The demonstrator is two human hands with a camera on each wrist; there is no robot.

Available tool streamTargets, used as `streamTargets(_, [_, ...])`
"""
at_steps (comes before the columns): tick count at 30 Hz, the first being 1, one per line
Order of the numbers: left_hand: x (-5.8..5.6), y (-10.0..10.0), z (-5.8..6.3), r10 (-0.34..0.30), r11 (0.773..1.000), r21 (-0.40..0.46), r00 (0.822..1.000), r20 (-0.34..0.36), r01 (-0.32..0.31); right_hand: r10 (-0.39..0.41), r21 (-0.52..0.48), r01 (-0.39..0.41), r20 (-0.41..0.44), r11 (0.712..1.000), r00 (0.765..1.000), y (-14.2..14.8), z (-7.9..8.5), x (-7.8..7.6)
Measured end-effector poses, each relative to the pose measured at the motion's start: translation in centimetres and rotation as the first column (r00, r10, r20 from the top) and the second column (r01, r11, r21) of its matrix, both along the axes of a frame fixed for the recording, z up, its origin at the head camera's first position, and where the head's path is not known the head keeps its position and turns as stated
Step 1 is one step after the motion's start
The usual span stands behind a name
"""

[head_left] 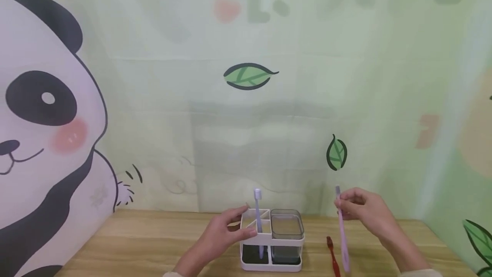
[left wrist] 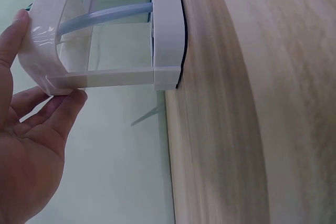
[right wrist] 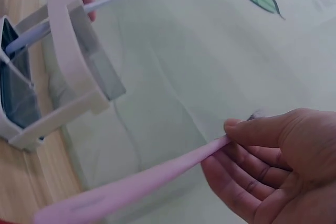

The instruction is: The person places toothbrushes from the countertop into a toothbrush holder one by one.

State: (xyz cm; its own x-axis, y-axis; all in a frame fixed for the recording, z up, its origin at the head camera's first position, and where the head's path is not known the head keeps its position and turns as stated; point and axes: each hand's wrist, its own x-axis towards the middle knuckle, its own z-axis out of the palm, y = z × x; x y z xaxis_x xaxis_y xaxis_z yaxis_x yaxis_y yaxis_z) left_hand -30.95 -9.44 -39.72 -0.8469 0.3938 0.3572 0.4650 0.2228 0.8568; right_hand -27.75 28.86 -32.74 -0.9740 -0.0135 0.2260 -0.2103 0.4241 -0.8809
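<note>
A white toothbrush holder (head_left: 273,239) stands on the table with a clear cup (head_left: 287,225) in its right side. One bluish toothbrush (head_left: 258,213) stands upright in a left compartment, bristle end up. My left hand (head_left: 220,233) grips the holder's upper rim at its left side, thumb in front and fingers behind; the left wrist view shows the fingertips on the white rim (left wrist: 44,40). To the right of the holder, my right hand (head_left: 367,210) pinches a pink toothbrush (head_left: 343,243) near its head, the handle hanging down. In the right wrist view, its pink handle (right wrist: 142,184) points toward the lower left.
A red fork (head_left: 332,256) lies on the wooden table (head_left: 161,238) between the holder and my right hand. Behind the table hangs a pale green cloth (head_left: 161,97) printed with a panda (head_left: 46,97) and leaves.
</note>
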Motion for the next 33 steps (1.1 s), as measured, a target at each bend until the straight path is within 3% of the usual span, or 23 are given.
streamTargets(5, [-0.1, 0.0, 0.0, -0.008, 1.000, 0.008, 1.000, -0.010, 0.008, -0.021, -0.022, 0.020, -0.034, 1.000, 0.999, -1.1, 1.0, 0.1])
streamTargets(12, [-0.1, 0.1, -0.2, -0.002, 1.000, 0.005, 1.000, -0.019, 0.003, -0.069, -0.133, 0.060, -0.068, 0.989, 0.995, -3.1, 2.3, 0.6])
streamTargets(21, [0.0, 0.0, 0.1, 0.007, 1.000, 0.000, 1.000, -0.015, -0.007, -0.041, -0.256, -0.008, -0.183, 0.967, 0.982, -6.5, 3.3, 0.9])
streamTargets(33, [0.0, 0.0, 0.0, 0.012, 1.000, -0.001, 1.000, -0.027, -0.012, -0.108, -0.390, 0.005, -0.242, 0.921, 0.964, -10.9, 4.0, 0.4])
